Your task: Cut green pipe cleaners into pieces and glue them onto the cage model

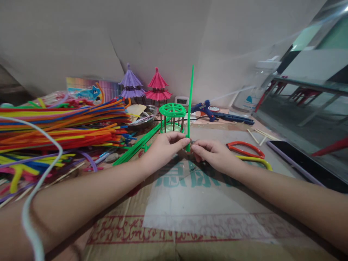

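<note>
A long green pipe cleaner (190, 98) stands upright between my hands, its lower end near the fingertips. My left hand (171, 145) is closed in a pinch on it. My right hand (210, 154) is closed too, thumb and finger pressed around a small dark piece whose kind I cannot make out, right beside the green stem. Just behind my left hand stands a small green pipe-cleaner frame (173, 110) with a spoked round top on brown posts; its base is partly hidden by my fingers. A bundle of green pipe cleaners (138, 145) lies left of my left hand.
Many coloured pipe cleaners (67, 123) are heaped at left. Behind stand a purple pagoda roof (132, 83) and a pink one (157, 85), with a metal bowl (141, 117). A blue glue gun (205, 108), red-handled tool (246, 149) and phone (304, 163) lie at right. A white cable (51, 170) crosses left.
</note>
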